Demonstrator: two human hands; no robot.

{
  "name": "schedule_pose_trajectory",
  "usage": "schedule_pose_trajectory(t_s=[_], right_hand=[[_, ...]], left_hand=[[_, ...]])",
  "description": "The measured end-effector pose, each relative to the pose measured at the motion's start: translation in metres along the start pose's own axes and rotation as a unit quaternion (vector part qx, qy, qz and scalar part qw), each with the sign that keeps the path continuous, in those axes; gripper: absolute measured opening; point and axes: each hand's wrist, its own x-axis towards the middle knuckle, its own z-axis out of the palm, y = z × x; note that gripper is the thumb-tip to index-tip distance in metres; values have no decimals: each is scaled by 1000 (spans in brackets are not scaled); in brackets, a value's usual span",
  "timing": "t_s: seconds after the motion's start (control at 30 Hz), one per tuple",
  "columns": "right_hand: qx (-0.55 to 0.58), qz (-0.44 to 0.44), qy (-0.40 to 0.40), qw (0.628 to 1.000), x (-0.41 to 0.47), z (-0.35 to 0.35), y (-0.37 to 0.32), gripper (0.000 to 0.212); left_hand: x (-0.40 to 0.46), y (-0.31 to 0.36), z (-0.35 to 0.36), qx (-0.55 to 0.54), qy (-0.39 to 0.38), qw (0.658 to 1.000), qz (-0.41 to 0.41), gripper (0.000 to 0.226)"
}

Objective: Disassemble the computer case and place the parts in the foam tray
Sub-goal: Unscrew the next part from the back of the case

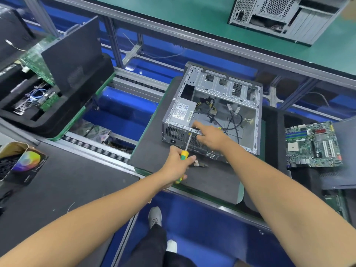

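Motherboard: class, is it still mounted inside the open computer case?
No: the motherboard lies outside the computer case, to its right, and only the power supply and loose cables show inside.

The open-sided silver metal computer case [221,105] is lying on a dark grey foam mat [154,151], its top side standing open to a hand from above, though the grey boxy power supply [182,112] is filling the near-left corner and loose black and yellow cables [221,112] are trailing across the floor inside. The right hand [210,138] is reaching over the near rim while the left hand [176,164] is holding a yellow-and-green-handled screwdriver [185,154] against the rear wall, crowding that edge. Bare mat is lying free left of the case, while a green motherboard [314,145] is lying just to the right.
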Motion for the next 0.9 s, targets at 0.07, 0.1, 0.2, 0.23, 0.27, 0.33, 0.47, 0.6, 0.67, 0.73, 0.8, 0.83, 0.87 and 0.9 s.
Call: schedule_pose_trajectory(t_s=[0.07, 0.1, 0.2, 0.23, 0.27, 0.33, 0.47, 0.6, 0.67, 0.73, 0.8, 0.83, 0.87, 0.9], right_hand=[[-8, 0, 6, 1000, 0, 1, 0, 35], [-8, 0, 8, 1000, 1, 2, 1, 35], [-9, 1, 7, 1000, 0, 3, 0, 38], [-10, 0, 7, 1000, 0, 3, 0, 39], [-10, -3, 9, 1000, 1, 3, 1, 41], [-9, -7, 13, 1000, 1, 2, 1, 42], [-4, -7, 12, 1000, 1, 3, 1, 38], [-2, -11, 12, 1000, 3, 4, 4, 42], [-6, -16, 12, 1000, 4, 4, 5, 45], [-5, -17, 12, 1000, 5, 5, 5, 47], [-2, -17, 13, 1000, 6, 6, 6, 48], [-1, -16, 12, 1000, 6, 6, 6, 48], [-1, -16, 11, 1000, 6, 6, 6, 48], [-1, -18, 10, 1000, 7, 6, 6, 47]], left_hand=[[0, -2, 2, -50, 38, 998, 4, 44], [-1, -3, 3, -71, 54, 996, 3, 45], [-2, -3, 5, -125, 60, 990, 0, 39], [-2, -3, 5, -129, 50, 990, -1, 37], [-2, -2, 4, -127, 39, 991, -3, 37], [-2, -1, 2, -112, 19, 993, -5, 36], [-1, -1, -4, -98, -3, 994, -41, 47], [1, 4, -8, -113, -7, 992, -53, 45], [2, 4, -7, -93, 12, 995, -47, 45], [2, 1, -6, -66, 25, 997, -38, 50], [3, -1, -5, -93, 33, 995, -32, 44], [4, -2, -6, -117, 38, 992, -32, 42], [4, -2, -7, -136, 39, 989, -31, 39], [4, -2, -9, -140, 34, 989, -28, 36]])
